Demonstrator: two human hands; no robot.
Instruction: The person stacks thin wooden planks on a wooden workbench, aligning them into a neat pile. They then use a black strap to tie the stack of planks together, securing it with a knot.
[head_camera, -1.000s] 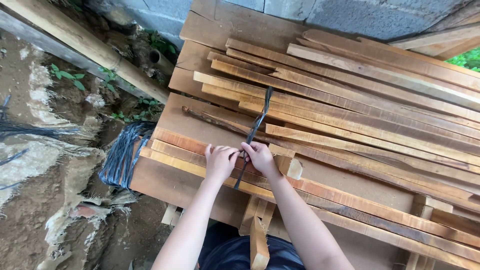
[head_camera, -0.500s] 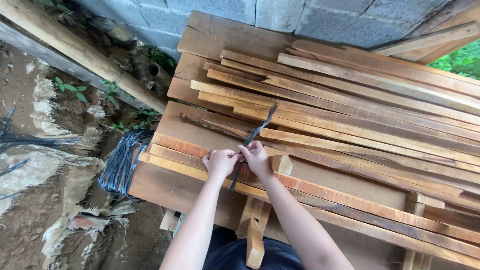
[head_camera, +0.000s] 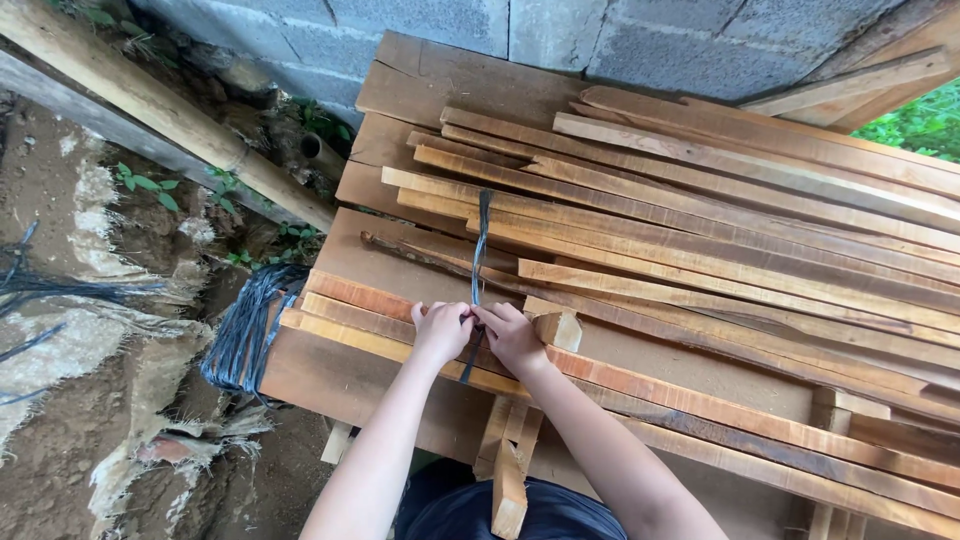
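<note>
A dark grey plastic strap (head_camera: 481, 240) runs over a stack of long wooden slats (head_camera: 700, 250) towards me. My left hand (head_camera: 440, 330) and my right hand (head_camera: 512, 335) meet at its near end, both pinching the strap over an orange-brown slat (head_camera: 640, 385). A short tail of the strap hangs below my fingers. A small wooden block (head_camera: 557, 328) lies just right of my right hand.
A bundle of dark straps (head_camera: 245, 330) hangs off the left edge of the wooden boards (head_camera: 330, 380). A grey block wall (head_camera: 600, 35) stands behind the stack. A thick timber beam (head_camera: 170, 110) slants over bare earth and torn sacking at left.
The view has shifted slightly and the stack sits lower in frame. My hands stay together on the strap, which now lies straighter over the slats.
</note>
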